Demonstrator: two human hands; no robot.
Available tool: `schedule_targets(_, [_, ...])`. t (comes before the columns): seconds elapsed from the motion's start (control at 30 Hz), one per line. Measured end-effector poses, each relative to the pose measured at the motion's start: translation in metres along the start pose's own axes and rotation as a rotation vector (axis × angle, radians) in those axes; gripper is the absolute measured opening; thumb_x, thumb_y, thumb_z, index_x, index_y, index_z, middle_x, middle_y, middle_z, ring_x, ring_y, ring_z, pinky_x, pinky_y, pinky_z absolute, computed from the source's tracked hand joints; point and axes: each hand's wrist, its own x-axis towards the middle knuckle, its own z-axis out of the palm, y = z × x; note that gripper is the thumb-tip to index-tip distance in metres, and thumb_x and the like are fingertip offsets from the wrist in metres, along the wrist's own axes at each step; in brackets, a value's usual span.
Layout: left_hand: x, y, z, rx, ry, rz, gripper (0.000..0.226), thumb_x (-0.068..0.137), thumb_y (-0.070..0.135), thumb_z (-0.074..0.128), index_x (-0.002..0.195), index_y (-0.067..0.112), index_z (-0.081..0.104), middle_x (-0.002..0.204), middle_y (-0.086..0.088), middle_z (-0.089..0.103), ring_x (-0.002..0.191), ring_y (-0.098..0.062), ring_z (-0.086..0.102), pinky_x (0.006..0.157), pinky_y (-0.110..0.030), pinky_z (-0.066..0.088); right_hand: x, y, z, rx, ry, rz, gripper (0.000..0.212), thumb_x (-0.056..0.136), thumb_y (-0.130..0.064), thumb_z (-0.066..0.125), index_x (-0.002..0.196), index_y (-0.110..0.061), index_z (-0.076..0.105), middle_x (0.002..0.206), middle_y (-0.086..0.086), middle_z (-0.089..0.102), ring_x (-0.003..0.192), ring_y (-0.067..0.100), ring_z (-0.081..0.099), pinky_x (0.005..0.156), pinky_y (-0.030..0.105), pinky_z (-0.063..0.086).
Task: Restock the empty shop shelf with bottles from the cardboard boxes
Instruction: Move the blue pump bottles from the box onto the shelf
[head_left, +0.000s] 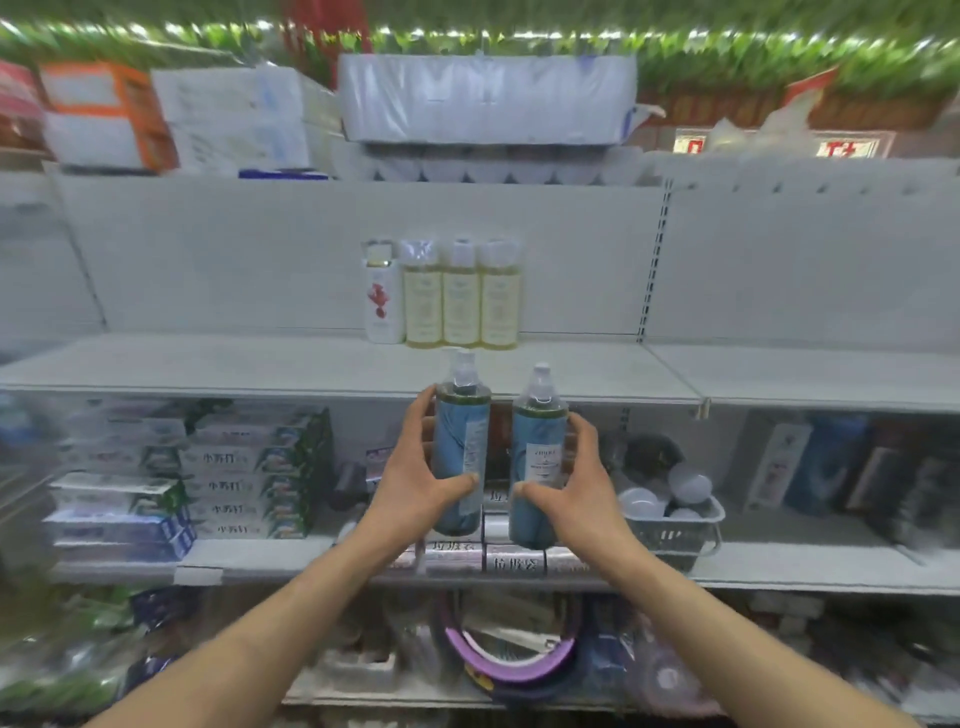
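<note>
In the head view, the person holds two bottles before the shelves. The left hand grasps the left blue bottle. Its fingers are curled round the body and the thumb lies across the front. The right hand grasps the right blue bottle in the same way. Both bottles are upright, just beside each other but apart, and each has a clear pump cap. They are held in the air before the front edge of the white shelf. At the back of this shelf stand a white bottle and three yellow bottles, close together in one row. On the shelf under it are toothpaste boxes at the left and a white basket at the right. The borders of the view are blurred.
</note>
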Motion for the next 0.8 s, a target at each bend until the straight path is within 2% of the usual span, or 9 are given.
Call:
schedule_targets(0.1, [0.017,0.016,0.001,0.003,-0.001,0.031,0.117,0.082,0.011,0.091,0.153,0.069,0.018,0.128,0.037,0.051,0.113,0.013,0.061,0.078,-0.012,0.056,0.013,-0.012,-0.012,-0.004,0.037,-0.020,0.093,0.081,-0.020,0.089,0.135,-0.064,0.028,0.128,-0.032,0.056,0.108,-0.017,0.061,0.078,0.010,0.049])
schedule_targets(0.2, [0.034,0.031,0.007,0.000,-0.006,0.051,0.116,0.083,0.013,0.091,0.157,0.064,0.017,0.134,0.019,0.053,0.119,-0.006,0.064,0.090,-0.031,0.061,0.025,-0.022,-0.030,-0.015,0.060,-0.039,0.092,0.079,-0.025,0.090,0.137,-0.064,0.029,0.126,-0.033,0.056,0.110,-0.005,0.065,0.083,0.022,0.054])
schedule_targets(0.23, [0.040,0.034,0.009,-0.003,-0.010,0.063,0.115,0.083,0.014,0.091,0.157,0.063,0.018,0.136,0.016,0.053,0.118,-0.008,0.065,0.090,-0.033,0.063,0.029,-0.024,-0.037,-0.015,0.069,-0.046,0.093,0.079,-0.027,0.090,0.139,-0.063,0.029,0.126,-0.032,0.056,0.111,-0.002,0.065,0.084,0.025,0.055])
schedule_targets(0.3, [0.053,0.039,0.017,-0.023,-0.017,0.078,0.114,0.082,0.015,0.092,0.157,0.063,0.020,0.137,0.017,0.054,0.112,-0.005,0.068,0.083,-0.027,0.064,0.039,-0.026,-0.051,-0.023,0.083,-0.058,0.094,0.079,-0.029,0.089,0.142,-0.063,0.028,0.127,-0.031,0.056,0.110,0.001,0.066,0.085,0.028,0.057])
schedule_targets(0.47, [0.086,0.056,0.046,-0.039,-0.033,0.110,0.114,0.080,0.019,0.094,0.157,0.062,0.021,0.136,0.021,0.054,0.114,-0.004,0.067,0.078,-0.021,0.063,0.070,-0.024,-0.089,-0.038,0.105,-0.102,0.092,0.079,-0.028,0.090,0.136,-0.068,0.029,0.117,-0.044,0.053,0.103,-0.017,0.063,0.064,0.008,0.052])
schedule_targets(0.6, [0.109,0.069,0.073,-0.022,-0.009,0.115,0.112,0.081,0.019,0.093,0.157,0.060,0.021,0.135,0.022,0.054,0.114,-0.004,0.065,0.086,-0.029,0.062,0.096,-0.015,-0.113,-0.035,0.102,-0.125,0.093,0.080,-0.023,0.089,0.129,-0.073,0.028,0.116,-0.046,0.052,0.106,-0.022,0.058,0.058,0.004,0.051])
schedule_targets(0.7, [0.124,0.077,0.089,-0.026,0.015,0.109,0.110,0.082,0.019,0.092,0.156,0.061,0.022,0.133,0.025,0.054,0.113,-0.002,0.065,0.083,-0.029,0.064,0.117,-0.008,-0.126,-0.039,0.083,-0.160,0.093,0.080,-0.021,0.090,0.135,-0.064,0.029,0.123,-0.036,0.052,0.107,-0.023,0.056,0.061,0.001,0.049])
schedule_targets(0.8, [0.136,0.085,0.102,-0.034,0.058,0.100,0.109,0.082,0.020,0.092,0.156,0.061,0.022,0.134,0.022,0.054,0.117,-0.008,0.065,0.082,-0.028,0.063,0.137,-0.003,-0.138,-0.040,0.065,-0.193,0.093,0.080,-0.021,0.090,0.142,-0.054,0.029,0.128,-0.029,0.052,0.106,-0.024,0.055,0.065,-0.003,0.046])
